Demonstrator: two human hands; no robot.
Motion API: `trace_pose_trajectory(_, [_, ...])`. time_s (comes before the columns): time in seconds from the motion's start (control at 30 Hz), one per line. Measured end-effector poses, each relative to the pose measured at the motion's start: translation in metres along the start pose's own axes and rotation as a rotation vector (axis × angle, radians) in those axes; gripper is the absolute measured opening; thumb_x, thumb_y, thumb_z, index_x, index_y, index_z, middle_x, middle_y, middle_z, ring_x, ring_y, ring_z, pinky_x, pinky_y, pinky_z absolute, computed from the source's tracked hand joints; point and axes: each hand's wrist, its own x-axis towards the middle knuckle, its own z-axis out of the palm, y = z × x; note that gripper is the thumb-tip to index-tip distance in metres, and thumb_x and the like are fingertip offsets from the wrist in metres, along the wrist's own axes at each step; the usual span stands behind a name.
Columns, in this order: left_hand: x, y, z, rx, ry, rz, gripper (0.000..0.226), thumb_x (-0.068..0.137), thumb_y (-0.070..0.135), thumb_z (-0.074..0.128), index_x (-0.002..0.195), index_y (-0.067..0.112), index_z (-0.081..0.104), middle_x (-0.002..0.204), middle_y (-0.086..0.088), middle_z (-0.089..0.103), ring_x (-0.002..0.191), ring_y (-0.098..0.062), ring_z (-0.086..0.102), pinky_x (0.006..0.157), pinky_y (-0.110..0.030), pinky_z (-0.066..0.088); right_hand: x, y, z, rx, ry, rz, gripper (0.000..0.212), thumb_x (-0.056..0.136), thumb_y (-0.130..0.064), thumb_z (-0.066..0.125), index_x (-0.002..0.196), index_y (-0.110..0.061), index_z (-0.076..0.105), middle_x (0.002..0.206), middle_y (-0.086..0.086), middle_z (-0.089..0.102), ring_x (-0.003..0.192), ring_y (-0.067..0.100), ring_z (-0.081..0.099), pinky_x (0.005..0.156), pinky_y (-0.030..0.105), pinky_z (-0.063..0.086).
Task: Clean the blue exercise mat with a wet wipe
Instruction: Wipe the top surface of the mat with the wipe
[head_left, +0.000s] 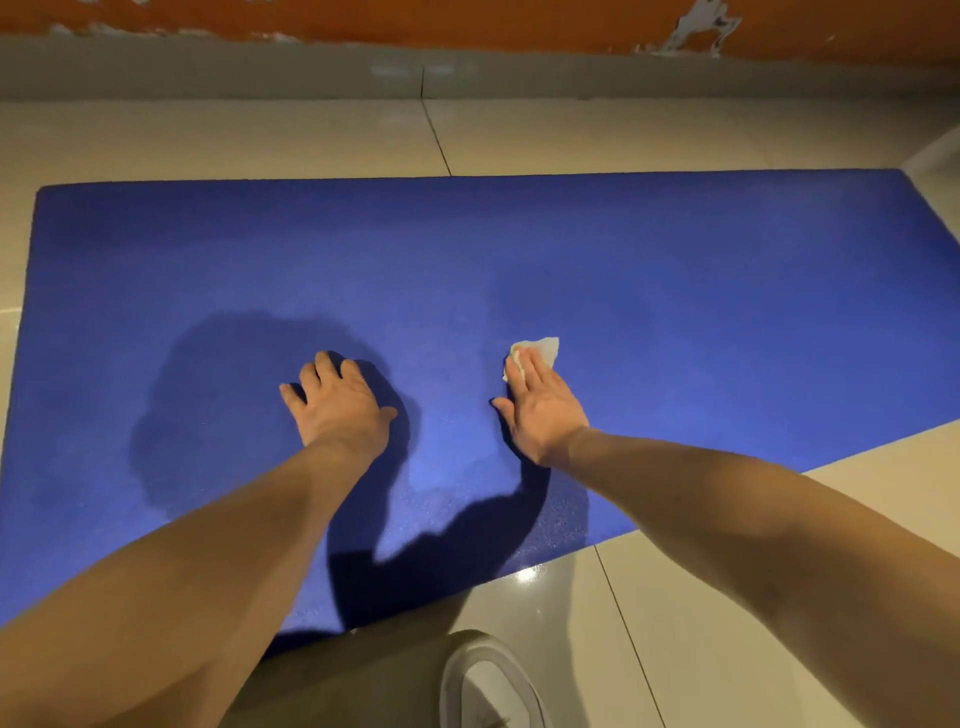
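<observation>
Pale glossy floor tiles (675, 135) all round, with a grey skirting (208, 73) and an orange wall (467, 21) of flaking paint far beyond the fingertips. Spread flat on those tiles, under both palms and reaching well out to either side: blue exercise mat (675, 270).

Right hand (543, 410) laid flat, fingers straight and together, nothing clenched, pressing a crumpled white wet wipe (543, 348) onto the mat. Wipe trapped under the fingertips, far edge poking out just ahead of them. Held that way, probably, to spread pressure over the whole cloth and slide it in broad strokes rather than bunch it in a fist.

Left hand (340, 410) planted on the mat well to the side of the right, fingers splayed and relaxed, holding nothing. Likely there to carry body weight while leaning forward, and to pin the mat against slipping on slick tile.

Faint change of sheen on the mat ahead of and beside the right hand; possibly a damp patch, hard to tell under this light. Dark shadow of head and arms around the left hand. Behind the wrists, close to the body, what looks like a white shoe (488, 686) on the tiles just off the mat's near edge.
</observation>
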Motion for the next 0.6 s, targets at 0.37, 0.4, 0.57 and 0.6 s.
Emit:
trace_pose_trajectory(0.37, [0.041, -0.005, -0.006, -0.035, -0.071, 0.053, 0.099, 0.086, 0.062, 0.065, 0.16, 0.03, 0.007, 0.165, -0.007, -0.008, 0.152, -0.031, -0.007, 0.122, -0.059, 0.005, -0.009, -0.062, 0.022, 0.092, 0.112, -0.379, 0.067, 0.104, -0.043, 0.027, 0.155, -0.001, 0.032, 0.165, 0.016, 0.024, 0.155, 0.03, 0.012, 0.127, 0.041, 0.01])
trace_pose_trajectory(0.4, [0.041, -0.005, -0.006, -0.03, -0.077, 0.057, 0.099, 0.087, 0.063, 0.063, 0.16, 0.03, 0.005, 0.166, -0.007, -0.009, 0.152, -0.031, -0.008, 0.122, -0.059, 0.005, -0.001, -0.047, 0.021, 0.048, 0.091, -0.41, 0.065, 0.105, -0.041, 0.027, 0.154, 0.0, 0.033, 0.164, 0.016, 0.025, 0.155, 0.031, 0.014, 0.127, 0.042, 0.012])
trace_pose_trajectory(0.57, [0.04, -0.005, -0.005, -0.009, -0.095, 0.055, 0.1, 0.088, 0.067, 0.059, 0.16, 0.03, 0.0, 0.166, -0.005, -0.012, 0.152, -0.031, -0.01, 0.122, -0.058, 0.004, 0.047, 0.015, -0.003, 0.03, 0.014, 0.063, 0.082, 0.099, -0.054, -0.003, 0.159, 0.0, 0.013, 0.167, 0.016, 0.011, 0.155, 0.032, -0.002, 0.126, 0.043, 0.002])
trace_pose_trajectory(0.6, [0.04, -0.004, -0.006, -0.009, -0.094, 0.053, 0.1, 0.088, 0.066, 0.059, 0.16, 0.03, 0.001, 0.166, -0.006, -0.012, 0.152, -0.032, -0.01, 0.122, -0.058, 0.003, 0.051, 0.013, -0.004, 0.059, 0.019, 0.144, 0.079, 0.102, -0.054, 0.001, 0.159, 0.0, 0.009, 0.168, 0.016, 0.006, 0.155, 0.031, -0.005, 0.126, 0.042, -0.001])
